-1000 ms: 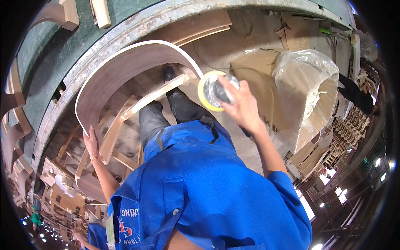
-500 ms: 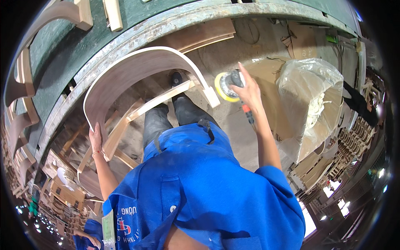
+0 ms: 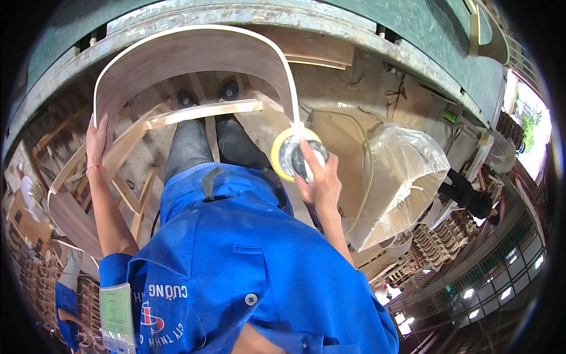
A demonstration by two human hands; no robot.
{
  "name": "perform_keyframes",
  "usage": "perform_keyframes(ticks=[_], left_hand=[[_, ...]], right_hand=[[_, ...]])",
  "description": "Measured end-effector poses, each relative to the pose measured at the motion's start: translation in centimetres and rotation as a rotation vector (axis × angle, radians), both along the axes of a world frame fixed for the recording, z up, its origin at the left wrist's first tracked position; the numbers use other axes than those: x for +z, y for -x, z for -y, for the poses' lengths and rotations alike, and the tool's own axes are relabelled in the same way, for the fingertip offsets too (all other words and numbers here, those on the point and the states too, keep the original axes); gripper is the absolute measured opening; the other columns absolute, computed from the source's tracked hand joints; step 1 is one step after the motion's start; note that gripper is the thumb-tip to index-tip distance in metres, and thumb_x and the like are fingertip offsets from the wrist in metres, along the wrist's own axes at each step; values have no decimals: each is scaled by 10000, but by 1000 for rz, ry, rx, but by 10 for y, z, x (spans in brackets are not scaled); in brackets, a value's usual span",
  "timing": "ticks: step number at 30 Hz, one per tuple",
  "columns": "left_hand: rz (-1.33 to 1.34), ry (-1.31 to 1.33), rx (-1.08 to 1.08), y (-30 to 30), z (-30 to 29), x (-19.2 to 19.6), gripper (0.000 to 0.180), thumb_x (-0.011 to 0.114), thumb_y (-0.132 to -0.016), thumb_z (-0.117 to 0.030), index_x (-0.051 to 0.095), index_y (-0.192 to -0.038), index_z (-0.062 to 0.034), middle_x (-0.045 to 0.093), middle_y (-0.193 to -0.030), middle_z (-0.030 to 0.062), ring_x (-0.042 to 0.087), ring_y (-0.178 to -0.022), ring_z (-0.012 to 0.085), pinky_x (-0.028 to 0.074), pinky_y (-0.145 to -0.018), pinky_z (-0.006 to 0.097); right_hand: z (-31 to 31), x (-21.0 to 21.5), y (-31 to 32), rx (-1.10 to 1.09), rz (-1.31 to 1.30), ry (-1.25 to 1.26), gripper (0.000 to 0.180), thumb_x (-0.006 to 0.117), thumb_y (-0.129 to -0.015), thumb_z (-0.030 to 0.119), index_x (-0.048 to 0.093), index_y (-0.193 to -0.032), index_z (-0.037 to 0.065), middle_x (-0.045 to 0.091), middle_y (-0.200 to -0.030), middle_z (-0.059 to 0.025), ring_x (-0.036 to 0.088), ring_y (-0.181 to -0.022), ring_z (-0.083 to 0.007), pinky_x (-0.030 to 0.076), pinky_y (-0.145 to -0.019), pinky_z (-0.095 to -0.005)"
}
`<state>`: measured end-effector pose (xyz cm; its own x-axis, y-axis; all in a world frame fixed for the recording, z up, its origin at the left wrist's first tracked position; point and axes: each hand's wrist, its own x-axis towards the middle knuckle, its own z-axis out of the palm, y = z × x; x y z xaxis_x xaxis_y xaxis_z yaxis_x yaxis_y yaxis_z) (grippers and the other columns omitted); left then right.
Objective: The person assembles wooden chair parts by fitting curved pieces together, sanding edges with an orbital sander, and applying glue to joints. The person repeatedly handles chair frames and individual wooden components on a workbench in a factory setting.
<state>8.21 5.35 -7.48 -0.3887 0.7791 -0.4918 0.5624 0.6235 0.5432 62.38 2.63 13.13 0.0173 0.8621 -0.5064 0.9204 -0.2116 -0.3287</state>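
One sander [image 3: 284, 154] in right hand [image 3: 322, 187], white lettering [image 3: 168, 291] on blue shirt [image 3: 312, 283]

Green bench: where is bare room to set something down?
The bench top looks bare at upper right, between its metal rim and the curved piece. A smaller floor patch shows between stacked boards and cardboard. It is crowded around the left hand, with the wooden frame, and at the plastic bag.

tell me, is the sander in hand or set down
In hand: the right hand grips the sander by its top. Whether it is running, I cannot tell.
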Motion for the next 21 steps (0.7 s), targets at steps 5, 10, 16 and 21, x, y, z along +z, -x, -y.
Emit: perform_keyframes(ticks=[5,10,16,21], left_hand=[[-39,30,13,7,5,-10,619,584,-925,-435,492,-1350,4,620,-1238,197,578,-1174,294,413,-995,356],[-51,-3,-11,10,6,-17,646,583,-916,-467,489,-1360,-7,614,-1251,202,573,-1188,313,419,-989,365],[-83,-10,-43,14,6,-15,685,578,-908,-495,468,-1374,-5,622,-1207,242,581,-1168,346,430,-979,380],[-696,-101,-73,-48,-14,18,555,617,-917,-313,467,-1368,-26,572,-1287,212,596,-1103,369,443,-966,410]], right_hand=[[-9,4,2,5,108,84,876,773,-661,52,444,-1392,406,466,-1153,-183,589,-1007,-388,540,-789,-457],[-20,-8,-2,-15,80,25,869,771,-679,63,430,-1398,413,464,-1158,-180,587,-1020,-386,535,-802,-472],[20,5,-13,-77,45,-44,844,771,-663,32,474,-1381,360,480,-1182,-181,554,-1070,-390,523,-835,-464],[88,-28,-28,-111,-16,-257,890,770,-640,12,435,-1422,274,481,-1233,-195,526,-1122,-396,506,-865,-454]])
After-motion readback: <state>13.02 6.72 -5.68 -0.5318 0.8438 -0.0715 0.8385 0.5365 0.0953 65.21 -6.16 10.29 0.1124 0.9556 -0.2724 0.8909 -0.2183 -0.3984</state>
